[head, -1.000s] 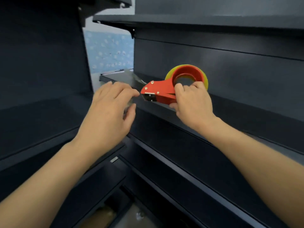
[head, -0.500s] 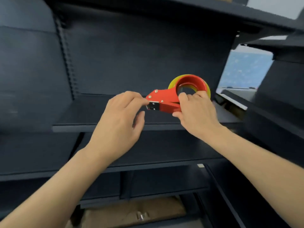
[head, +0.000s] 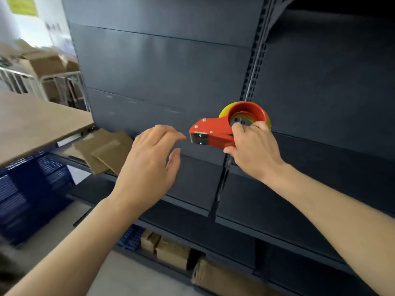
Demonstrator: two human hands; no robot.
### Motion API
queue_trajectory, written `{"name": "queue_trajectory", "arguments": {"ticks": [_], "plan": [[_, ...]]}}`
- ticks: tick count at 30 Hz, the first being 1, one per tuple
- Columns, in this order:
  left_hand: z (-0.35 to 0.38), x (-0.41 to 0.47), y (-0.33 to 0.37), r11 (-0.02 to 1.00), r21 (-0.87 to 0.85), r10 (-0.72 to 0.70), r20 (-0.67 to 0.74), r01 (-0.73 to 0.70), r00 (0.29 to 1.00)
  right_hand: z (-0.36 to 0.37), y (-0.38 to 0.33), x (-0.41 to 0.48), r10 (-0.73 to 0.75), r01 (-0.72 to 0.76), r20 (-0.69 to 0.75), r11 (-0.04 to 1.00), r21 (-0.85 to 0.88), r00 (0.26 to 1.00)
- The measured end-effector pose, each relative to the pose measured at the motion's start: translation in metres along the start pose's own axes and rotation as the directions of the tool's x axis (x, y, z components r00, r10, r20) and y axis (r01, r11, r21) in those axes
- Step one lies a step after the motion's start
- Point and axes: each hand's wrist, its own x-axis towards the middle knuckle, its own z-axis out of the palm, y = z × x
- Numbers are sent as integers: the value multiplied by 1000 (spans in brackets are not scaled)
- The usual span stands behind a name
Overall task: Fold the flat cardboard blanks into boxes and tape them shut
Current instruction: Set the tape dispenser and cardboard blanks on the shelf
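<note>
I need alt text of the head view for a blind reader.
A person's right hand grips a red tape dispenser in front of dark shelves; the open left hand hovers just short of its cutter end. At left, flat cardboard pieces lie on a shelf.

I can read nothing from here. A yellow notice [head: 22,5] hangs on the pale wall [head: 46,11] at the upper left, and its print is smeared beyond reading. Just below and to the right of it, on the same wall, sits a short row of dark marks [head: 53,27], possibly a few printed characters, though I cannot make out a single one. The red tape dispenser [head: 213,133] turns a plain face to my camera, with no lettering that I can pick out on it.
</note>
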Motion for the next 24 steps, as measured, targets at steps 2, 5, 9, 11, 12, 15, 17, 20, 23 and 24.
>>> {"name": "queue_trajectory", "arguments": {"ticks": [2, 5, 9, 11, 12, 15, 17, 20, 23, 24], "plan": [[-7, -1, -23, 996, 32, -86, -4, 86, 996, 15, -19, 22, -41, 41, 3, 998, 41, 999], [-10, 0, -50, 983, 78, -169, 3, 168, 986, 40, -41, 52, -95, 94, 5, 992, 89, 996], [-7, 2, -81, 964, 133, -231, -13, 230, 973, 77, -70, 81, -147, 139, 39, 977, 161, 988], [-5, 2, -100, 959, 150, -243, -2, 241, 970, 96, -83, 92, -155, 142, 68, 976, 166, 986], [-5, 3, -110, 956, 156, -252, 5, 248, 968, 106, -90, 97, -157, 140, 90, 976, 169, 984], [-1, 5, -146, 948, 131, -292, 8, 289, 956, 135, -106, 110, -154, 126, 168, 978, 165, 974], [4, 8, -172, 952, 108, -291, 26, 287, 956, 154, -116, 119, -130, 100, 205, 984, 150, 970], [12, 14, -215, 966, 67, -253, 77, 248, 964, 181, -131, 129, -60, 28, 262, 992, 126, 963], [17, 21, -262, 979, 27, -204, 123, 202, 971, 207, -148, 137, 16, -48, 312, 994, 95, 950], [18, 23, -277, 981, 13, -192, 136, 192, 972, 215, -153, 139, 43, -74, 339, 994, 81, 940]]}}
